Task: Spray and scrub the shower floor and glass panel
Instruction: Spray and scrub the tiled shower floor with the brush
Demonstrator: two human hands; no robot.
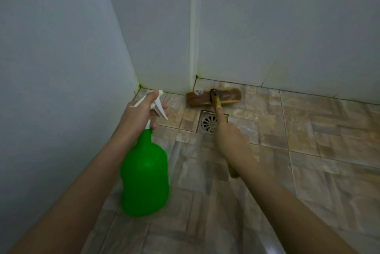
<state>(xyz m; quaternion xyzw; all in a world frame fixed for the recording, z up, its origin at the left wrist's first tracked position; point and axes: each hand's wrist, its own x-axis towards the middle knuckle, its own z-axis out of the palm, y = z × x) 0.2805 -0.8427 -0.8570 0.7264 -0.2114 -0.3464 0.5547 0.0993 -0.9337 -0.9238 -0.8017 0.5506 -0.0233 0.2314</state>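
The brush head (pixel 213 97) lies crosswise at the far wall, its handle gripped by the closed right hand (pixel 228 138); the green spray bottle (pixel 145 175) is clasped in the left hand (pixel 139 113).

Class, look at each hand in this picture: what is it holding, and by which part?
The left hand holds the green spray bottle by its white trigger head and neck. The right hand grips the brush by its long handle, with the head on the floor.

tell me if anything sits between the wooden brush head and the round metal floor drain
Nothing visible does. The brown wooden brush head rests by the wall corner, with only bare tile between it and the round metal drain just in front of it.
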